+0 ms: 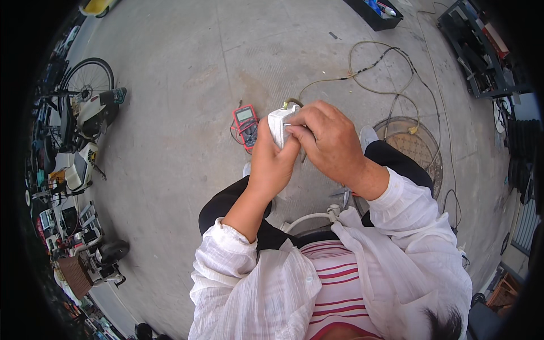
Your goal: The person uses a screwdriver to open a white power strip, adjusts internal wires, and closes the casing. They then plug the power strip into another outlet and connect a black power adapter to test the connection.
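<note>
Held up in front of my body is a small white box (pixel 277 126), perhaps a socket block, with a cord leaving its top end. My left hand (pixel 268 156) is closed around its left side and lower end. At the box's right side, my right hand (pixel 327 133) has thumb and forefinger pinched together; something small and thin may be between them, too small to name. On the floor just left of the box lies a red multimeter (pixel 246 126) with a grey screen, its leads wrapped around it.
A long tan cord (pixel 371 88) loops over the concrete floor to the right, near a round manhole cover (pixel 416 144). Pliers-like tools (pixel 341 195) show below my right wrist. Parked bikes (pixel 90 119) line the left; a black bin (pixel 377 17) and a dark rack (pixel 473 51) stand far right.
</note>
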The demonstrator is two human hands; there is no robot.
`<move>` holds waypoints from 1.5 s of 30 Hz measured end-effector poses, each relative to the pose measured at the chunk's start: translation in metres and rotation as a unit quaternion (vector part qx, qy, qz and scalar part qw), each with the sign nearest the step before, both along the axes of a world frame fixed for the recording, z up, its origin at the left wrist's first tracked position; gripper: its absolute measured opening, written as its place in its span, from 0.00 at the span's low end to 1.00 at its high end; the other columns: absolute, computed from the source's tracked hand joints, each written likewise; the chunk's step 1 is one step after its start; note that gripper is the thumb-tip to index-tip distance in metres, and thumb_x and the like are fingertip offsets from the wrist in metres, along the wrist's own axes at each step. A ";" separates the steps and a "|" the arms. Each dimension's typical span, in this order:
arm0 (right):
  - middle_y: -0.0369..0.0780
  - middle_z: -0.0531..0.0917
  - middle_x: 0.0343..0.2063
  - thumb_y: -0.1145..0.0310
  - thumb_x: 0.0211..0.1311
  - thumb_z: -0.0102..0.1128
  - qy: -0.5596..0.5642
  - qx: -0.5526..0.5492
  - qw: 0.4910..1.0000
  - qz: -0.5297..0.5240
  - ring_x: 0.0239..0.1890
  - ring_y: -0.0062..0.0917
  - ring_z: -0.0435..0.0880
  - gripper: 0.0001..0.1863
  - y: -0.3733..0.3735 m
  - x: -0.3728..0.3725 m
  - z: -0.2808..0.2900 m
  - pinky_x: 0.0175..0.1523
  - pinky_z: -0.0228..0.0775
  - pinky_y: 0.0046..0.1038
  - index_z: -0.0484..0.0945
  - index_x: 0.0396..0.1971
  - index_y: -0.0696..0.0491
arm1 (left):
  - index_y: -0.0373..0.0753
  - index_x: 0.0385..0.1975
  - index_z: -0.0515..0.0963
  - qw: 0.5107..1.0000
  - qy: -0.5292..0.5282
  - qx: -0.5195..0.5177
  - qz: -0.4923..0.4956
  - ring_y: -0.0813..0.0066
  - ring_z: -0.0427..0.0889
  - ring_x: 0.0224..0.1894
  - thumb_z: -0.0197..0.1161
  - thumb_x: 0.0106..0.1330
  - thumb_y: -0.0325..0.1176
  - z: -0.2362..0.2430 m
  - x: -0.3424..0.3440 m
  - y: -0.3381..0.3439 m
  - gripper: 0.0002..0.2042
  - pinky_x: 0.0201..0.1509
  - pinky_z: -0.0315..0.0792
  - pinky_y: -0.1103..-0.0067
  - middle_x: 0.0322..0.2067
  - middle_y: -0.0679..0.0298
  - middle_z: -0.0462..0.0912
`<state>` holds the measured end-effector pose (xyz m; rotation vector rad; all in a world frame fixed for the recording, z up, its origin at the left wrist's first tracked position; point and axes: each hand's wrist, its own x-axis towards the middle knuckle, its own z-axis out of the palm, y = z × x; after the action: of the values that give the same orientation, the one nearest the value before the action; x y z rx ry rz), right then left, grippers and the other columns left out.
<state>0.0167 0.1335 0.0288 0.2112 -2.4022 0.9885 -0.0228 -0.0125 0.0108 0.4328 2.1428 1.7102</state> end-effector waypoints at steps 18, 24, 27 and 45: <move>0.44 0.77 0.32 0.70 0.56 0.64 -0.013 0.097 0.995 -0.030 0.33 0.36 0.81 0.10 -0.001 0.004 0.005 0.36 0.75 0.31 0.75 0.32 0.60 | 0.31 0.51 0.66 0.998 0.046 -0.049 0.007 0.56 0.81 0.48 0.61 0.65 0.32 -0.001 0.003 0.004 0.19 0.50 0.73 0.68 0.44 0.47 0.79; 0.43 0.75 0.29 0.70 0.59 0.62 -0.063 0.065 0.995 -0.046 0.32 0.39 0.79 0.07 -0.005 0.007 0.004 0.35 0.72 0.37 0.74 0.32 0.56 | 0.31 0.50 0.66 0.997 0.059 -0.055 0.008 0.57 0.81 0.47 0.61 0.66 0.32 -0.003 0.006 0.005 0.18 0.49 0.73 0.69 0.42 0.48 0.79; 0.43 0.75 0.30 0.69 0.59 0.62 -0.078 0.074 0.993 -0.048 0.32 0.38 0.80 0.08 -0.005 0.009 0.004 0.34 0.73 0.36 0.74 0.32 0.56 | 0.32 0.52 0.66 0.997 0.047 -0.064 0.000 0.64 0.79 0.46 0.60 0.67 0.32 -0.001 0.007 0.005 0.18 0.50 0.72 0.71 0.43 0.52 0.79; 0.41 0.81 0.30 0.70 0.55 0.66 0.006 0.043 0.999 -0.021 0.31 0.35 0.83 0.08 0.000 0.003 -0.001 0.33 0.76 0.32 0.77 0.32 0.56 | 0.32 0.55 0.67 0.999 -0.023 -0.013 -0.022 0.73 0.77 0.48 0.57 0.68 0.30 -0.002 0.001 -0.001 0.18 0.51 0.72 0.76 0.46 0.60 0.78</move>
<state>0.0201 0.1337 0.0282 0.1969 -2.4298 0.8645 -0.0214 -0.0134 0.0090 0.4251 2.1052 1.6496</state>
